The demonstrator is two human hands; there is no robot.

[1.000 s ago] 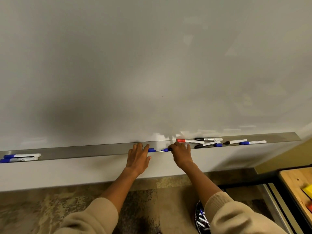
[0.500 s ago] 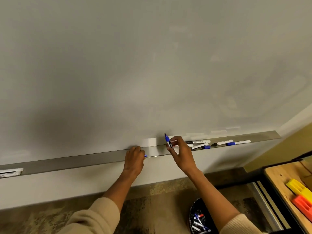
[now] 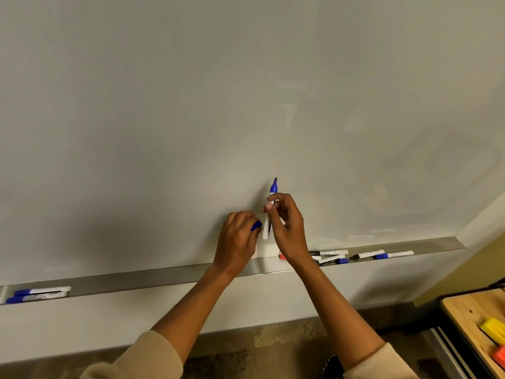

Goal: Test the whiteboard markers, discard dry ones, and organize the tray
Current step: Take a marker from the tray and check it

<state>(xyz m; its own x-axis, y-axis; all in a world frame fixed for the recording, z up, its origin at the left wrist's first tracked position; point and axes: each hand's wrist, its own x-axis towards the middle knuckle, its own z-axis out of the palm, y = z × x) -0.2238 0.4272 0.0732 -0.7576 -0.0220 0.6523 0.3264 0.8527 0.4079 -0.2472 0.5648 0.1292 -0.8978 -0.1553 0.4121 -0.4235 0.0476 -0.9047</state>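
My right hand (image 3: 287, 222) pinches an uncapped blue marker (image 3: 270, 209) upright, its tip pointing up just in front of the whiteboard (image 3: 246, 105). Beside it, my left hand (image 3: 237, 239) curls round the blue cap (image 3: 256, 225). Both hands hover above the long metal tray (image 3: 164, 277). On the tray's right part lie several markers (image 3: 341, 257) with black, blue and red caps. Two blue-capped markers (image 3: 38, 294) lie side by side at the tray's far left end.
A wooden-topped cart (image 3: 470, 318) with a yellow block (image 3: 493, 328) and an orange block (image 3: 500, 356) stands at the lower right. A dark round bin (image 3: 332, 369) sits on the carpet between my arms, mostly hidden. The yellow side wall meets the whiteboard at the right.
My right hand lifted the blue marker off the tray and turned it tip up. My left hand rose from the tray with the pulled-off cap. The view shifted.
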